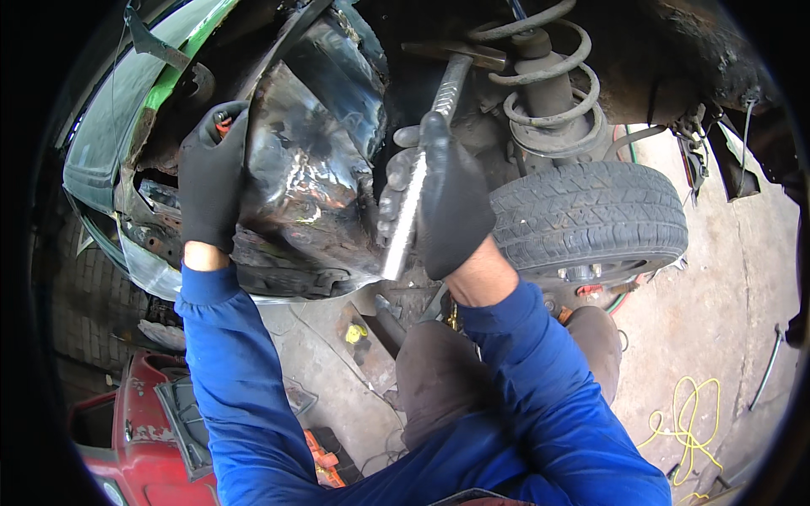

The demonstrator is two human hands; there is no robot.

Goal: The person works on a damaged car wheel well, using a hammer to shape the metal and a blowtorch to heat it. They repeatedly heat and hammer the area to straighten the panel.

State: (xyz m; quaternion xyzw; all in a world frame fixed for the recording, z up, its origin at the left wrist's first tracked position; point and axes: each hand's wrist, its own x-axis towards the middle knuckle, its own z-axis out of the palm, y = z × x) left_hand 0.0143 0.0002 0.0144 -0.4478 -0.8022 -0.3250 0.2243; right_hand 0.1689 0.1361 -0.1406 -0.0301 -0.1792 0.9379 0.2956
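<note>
Our right hand [458, 198], in a black glove, grasps the handle of a hammer [411, 202]. The thumb lies along the shiny metal handle and the fingers curl round behind it. The hammer slants, its head up and away from us, its butt end down toward us, just in front of the right edge of a bent metal sheet [291, 143]. The head reaches close to a coil spring [550, 73]; we cannot tell whether the two touch.

Our left hand [211, 173], gloved in black too, is clenched around a small red and dark tool [224, 125] at the sheet's left edge. Most of that tool is hidden in our fist, so we cannot tell its shape.

The sheet is part of an opened car body [94, 169], with scorched and shiny patches and a bright green strip [196, 38] along the upper left edge of the body. To the right of the hammer, below the spring, sits a tyre [591, 218]. Our knees [443, 371] are bent below it, over the concrete floor [721, 295]. A yellow cord [686, 433] lies in loops toward the floor's right side, and a red car part [156, 468] stands at the left.
</note>
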